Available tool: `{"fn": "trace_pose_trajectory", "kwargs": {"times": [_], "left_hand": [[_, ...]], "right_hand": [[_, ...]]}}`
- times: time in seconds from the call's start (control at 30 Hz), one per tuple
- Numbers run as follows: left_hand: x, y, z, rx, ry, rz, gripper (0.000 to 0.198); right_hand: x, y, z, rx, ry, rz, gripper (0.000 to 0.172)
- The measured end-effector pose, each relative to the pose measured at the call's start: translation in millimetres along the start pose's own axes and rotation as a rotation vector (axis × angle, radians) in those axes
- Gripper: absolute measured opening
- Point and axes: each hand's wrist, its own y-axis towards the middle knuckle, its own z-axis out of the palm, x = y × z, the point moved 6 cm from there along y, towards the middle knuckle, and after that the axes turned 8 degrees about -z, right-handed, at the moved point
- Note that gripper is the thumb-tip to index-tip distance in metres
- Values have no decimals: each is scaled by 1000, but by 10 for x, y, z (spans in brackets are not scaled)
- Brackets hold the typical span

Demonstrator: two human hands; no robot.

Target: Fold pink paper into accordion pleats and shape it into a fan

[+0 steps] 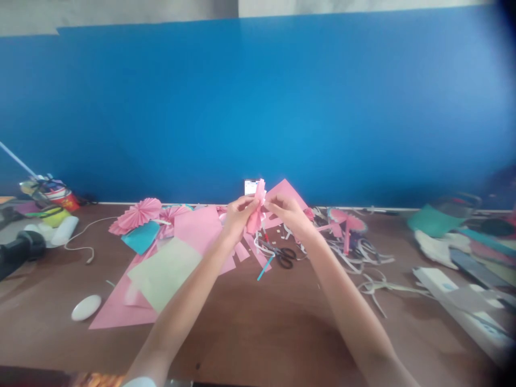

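Note:
A pleated piece of pink paper stands upright between my hands, above the far middle of the table. My left hand is closed round its left side. My right hand pinches at its right edge, where small white bits show, perhaps tape; exactly what those fingertips grip is too blurred to make out. Black-handled scissors lie below the hands, beside a blue strip. Just behind the pink paper a phone with a lit screen leans near the blue partition.
Pink sheets, a pale green sheet and folded pink fans cover the left middle. White strips tangle at right, near a power strip. A white oval object lies front left. The blue partition bounds the back.

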Motion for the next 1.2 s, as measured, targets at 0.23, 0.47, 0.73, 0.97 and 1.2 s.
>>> {"fn": "trace_pose_trajectory", "kwargs": {"times": [0.23, 0.47, 0.73, 0.97, 1.2], "left_hand": [[30, -16, -26, -90, -7, -6, 25], [-14, -82, 35, -40, -53, -26, 22], [-12, -81, 30, -29, -119, -106, 26], [-50, -75, 8, -50, -192, -172, 27], [-26, -72, -17, -39, -166, -197, 26]], "right_hand": [[129, -68, 140, 88, -228, -162, 22], [187, -109, 212, -52, -619, -207, 7], [274, -111, 287, 5, -978, -299, 21], [63, -17, 138, -31, -530, -262, 17], [-146, 50, 108, -139, -46, -177, 25]]}}
